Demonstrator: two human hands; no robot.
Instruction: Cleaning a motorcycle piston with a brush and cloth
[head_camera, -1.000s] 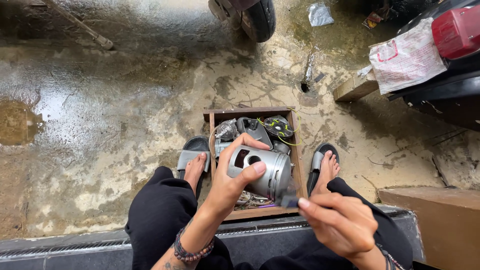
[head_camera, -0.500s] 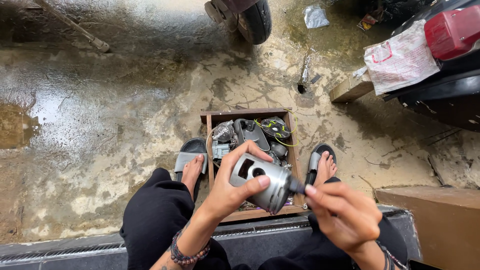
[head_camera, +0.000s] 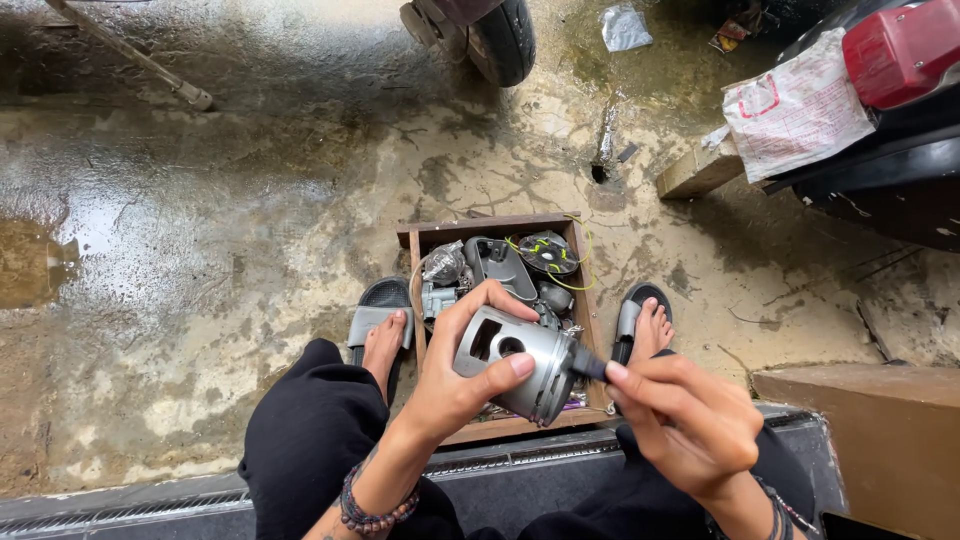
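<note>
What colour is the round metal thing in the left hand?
The metal cylinder is shiny silver-grey, seen in the head view.

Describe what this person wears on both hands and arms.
Both forearms are bare, with no sleeves and no gloves. The left hand has a bracelet of dark round beads at the wrist. The right hand has thin dark bands around its wrist. No rings or watch are visible.

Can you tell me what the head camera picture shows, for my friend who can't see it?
A seated person's left hand holds a silver metal piston, while the right hand presses a small dark tool against its end. Below, between sandalled feet, a wooden box of engine parts sits on wet concrete floor.
</note>
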